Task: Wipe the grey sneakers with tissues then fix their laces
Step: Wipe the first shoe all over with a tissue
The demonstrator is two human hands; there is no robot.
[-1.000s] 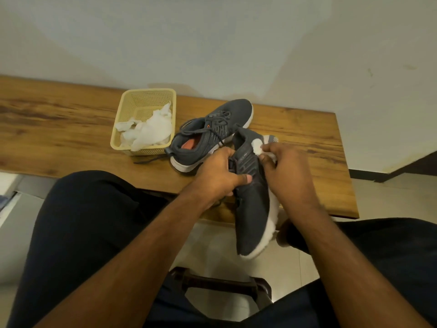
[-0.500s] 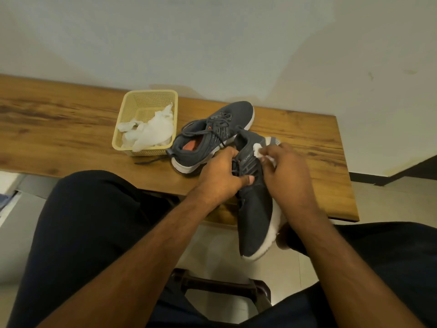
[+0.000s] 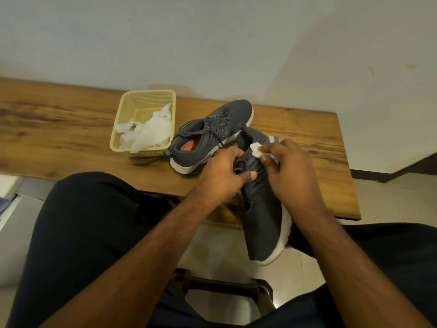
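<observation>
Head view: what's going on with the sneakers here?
A seated person holds one grey sneaker over their lap, left hand gripping it at the laces, right hand pinching a wadded tissue against its upper near the collar. The other sneaker sits on the wooden table, laces loose, beside a yellow basket of tissues.

The left hand (image 3: 221, 177) grips a grey sneaker (image 3: 262, 214) at its laced middle, toe pointing toward the person. The right hand (image 3: 290, 176) pinches a wadded tissue (image 3: 256, 149), apparently against the shoe's collar. The second sneaker (image 3: 208, 138) lies on the wooden table (image 3: 59, 129) beside a yellow basket (image 3: 146, 102) of tissues.
</observation>
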